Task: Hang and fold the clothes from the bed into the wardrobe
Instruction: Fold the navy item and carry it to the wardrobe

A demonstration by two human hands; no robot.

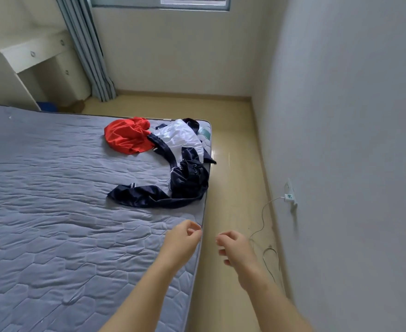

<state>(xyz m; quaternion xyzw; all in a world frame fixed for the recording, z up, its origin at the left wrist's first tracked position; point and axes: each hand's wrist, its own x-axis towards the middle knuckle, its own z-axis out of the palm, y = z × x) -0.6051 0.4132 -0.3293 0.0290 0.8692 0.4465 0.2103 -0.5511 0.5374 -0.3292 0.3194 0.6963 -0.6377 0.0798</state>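
Bed [53,212]: grey quilted mattress, filling the view from 7 to 10 o'clock. Its right edge runs up toward 12 o'clock.

Clothes: three items are grouped at the far right corner of the bed, at about 12 o'clock from the hands.
- Red garment [126,136]: crumpled, the leftmost of the three.
- White and navy jacket [180,136]: touches the red garment at its 3 o'clock side, and one dark part overhangs the mattress edge.
- Navy trousers [154,196]: bunched at the bed edge at 6 o'clock from the jacket, with one leg trailing toward 9 o'clock.

Left hand [184,238]: held above the mattress edge, fingers loosely curled, gripping nothing. It is well apart from the clothes.

Right hand [235,248]: held over the floor [233,164] just beside the left hand, at its 3 o'clock. Fingers are loosely curled and grip nothing.

Surroundings: a white cable [264,212] runs from a wall socket [289,195] at 3 o'clock down to the floor. A blue-grey curtain [89,49] hangs at 11 o'clock, with a white desk [17,58] at its 9 o'clock side.
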